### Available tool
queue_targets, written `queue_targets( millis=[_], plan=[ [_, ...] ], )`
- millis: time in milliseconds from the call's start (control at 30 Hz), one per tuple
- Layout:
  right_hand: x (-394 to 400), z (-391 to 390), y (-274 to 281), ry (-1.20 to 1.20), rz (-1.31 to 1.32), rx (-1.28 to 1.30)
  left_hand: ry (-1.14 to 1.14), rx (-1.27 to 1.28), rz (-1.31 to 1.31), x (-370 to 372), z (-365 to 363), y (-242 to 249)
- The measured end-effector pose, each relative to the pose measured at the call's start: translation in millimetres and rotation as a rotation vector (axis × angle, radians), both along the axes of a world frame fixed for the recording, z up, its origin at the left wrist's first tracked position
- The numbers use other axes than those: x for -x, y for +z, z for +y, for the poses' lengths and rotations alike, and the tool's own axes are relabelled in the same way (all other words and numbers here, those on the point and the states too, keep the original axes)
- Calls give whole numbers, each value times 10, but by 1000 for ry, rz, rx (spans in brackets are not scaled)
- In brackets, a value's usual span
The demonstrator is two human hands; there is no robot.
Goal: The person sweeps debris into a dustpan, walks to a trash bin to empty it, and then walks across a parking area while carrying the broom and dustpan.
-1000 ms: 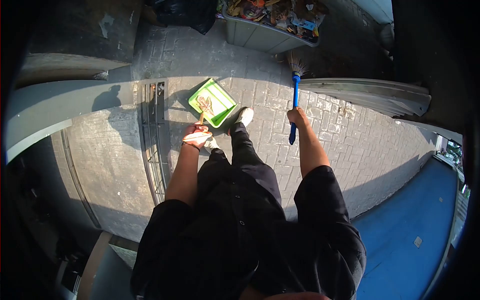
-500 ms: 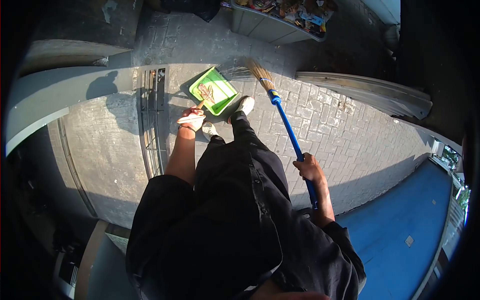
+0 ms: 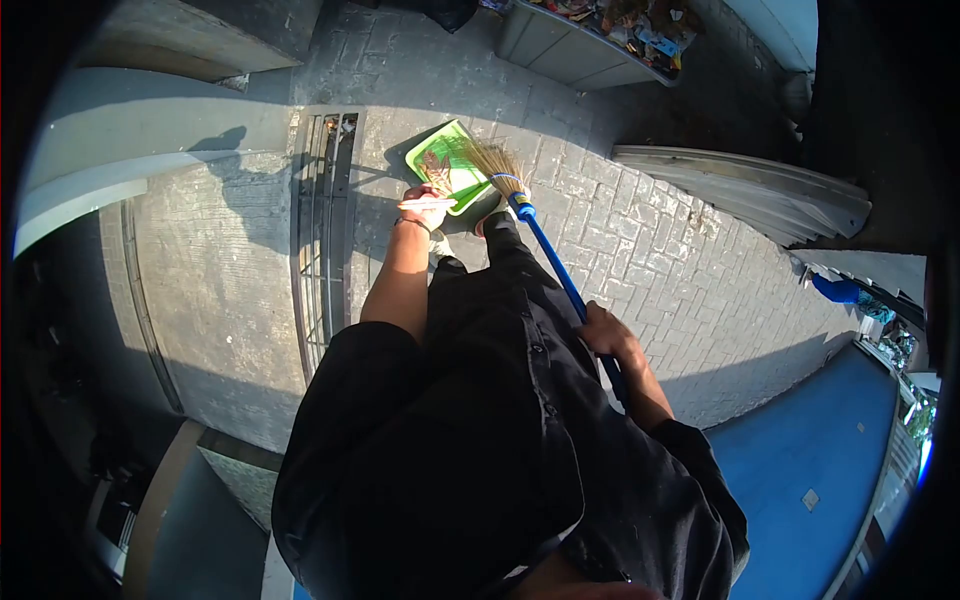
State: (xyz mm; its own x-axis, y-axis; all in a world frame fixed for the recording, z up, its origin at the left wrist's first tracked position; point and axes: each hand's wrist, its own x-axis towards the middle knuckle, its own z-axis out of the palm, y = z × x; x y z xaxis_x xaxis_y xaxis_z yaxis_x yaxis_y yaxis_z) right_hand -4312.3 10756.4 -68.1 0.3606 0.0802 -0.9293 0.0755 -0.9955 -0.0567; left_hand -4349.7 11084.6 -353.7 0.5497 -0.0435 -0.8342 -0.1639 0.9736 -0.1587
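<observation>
My left hand (image 3: 424,205) is closed at the near side of a green dustpan (image 3: 463,203), apparently round its handle, which the fingers hide. A narrow, pale pinkish thing (image 3: 430,204) lies across that hand; I cannot make out what it is. Inside the pan rests a dry brown leaf (image 3: 436,170). My right hand (image 3: 610,335) grips the blue shaft of a broom (image 3: 556,258) well above its head. The broom's straw bristles (image 3: 492,163) reach over the right side of the pan, slightly blurred.
Grey paving (image 3: 610,220) surrounds my feet. A slatted metal drain grate (image 3: 325,225) runs along my left. Ahead stands a grey bin (image 3: 560,45) full of rubbish, with a black bag (image 3: 450,12) beside it. Metal panels (image 3: 740,180) lie at the right, and a blue surface (image 3: 800,450) is near right.
The broom head has swung left from the paving beyond the pan to over its right side. My right hand has moved slightly left with the shaft. The pan stays in front of my feet.
</observation>
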Motion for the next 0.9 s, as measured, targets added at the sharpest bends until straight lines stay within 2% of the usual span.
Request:
queue_targets(
  millis=[33,100,167,200,233,267,333,367,433,533,567,633,700,767,800,833,900],
  plan=[
    [-9,22,207,-54,29,2,10,-80,21,19,-20,136],
    [-12,114,539,-158,97,18,-8,75,-70,117,25,-151],
    [96,-19,544,-302,83,-60,-83,228,-148,177,75,-428],
    [147,-156,435,-388,83,-99,-153,91,-182,195,44,-339],
    [201,-246,351,-476,80,-141,-149,220,-194,256,83,-247],
    [273,-270,332,-603,57,-197,-236,-99,-231,343,19,-167],
    [397,-289,324,-647,-22,-207,-162,-203,-227,451,-76,96],
    [461,-319,279,-661,-63,-210,-19,17,-179,491,-68,348],
    [537,-332,226,-628,-150,-162,5,110,-227,629,-72,829],
    [628,-397,39,-575,-226,-125,80,341,-459,916,-82,1133],
    [655,-404,-30,-536,-244,-66,84,380,-526,944,-118,1425],
    [724,-546,-297,-297,-363,-3,61,464,-672,994,-181,1943],
    [727,-539,-310,-253,-318,40,0,547,-833,1036,-232,2394],
    [738,-607,-355,-174,-263,18,65,361,-797,1051,-325,2620],
    [727,-580,-209,-210,-178,-26,34,289,-831,1032,-366,2779],
    [748,-585,-127,-71,-151,-56,6,217,-863,1025,-415,2963],
    [915,-832,-600,-146,-240,-47,48,215,-830,979,-545,3289]
  ],
)
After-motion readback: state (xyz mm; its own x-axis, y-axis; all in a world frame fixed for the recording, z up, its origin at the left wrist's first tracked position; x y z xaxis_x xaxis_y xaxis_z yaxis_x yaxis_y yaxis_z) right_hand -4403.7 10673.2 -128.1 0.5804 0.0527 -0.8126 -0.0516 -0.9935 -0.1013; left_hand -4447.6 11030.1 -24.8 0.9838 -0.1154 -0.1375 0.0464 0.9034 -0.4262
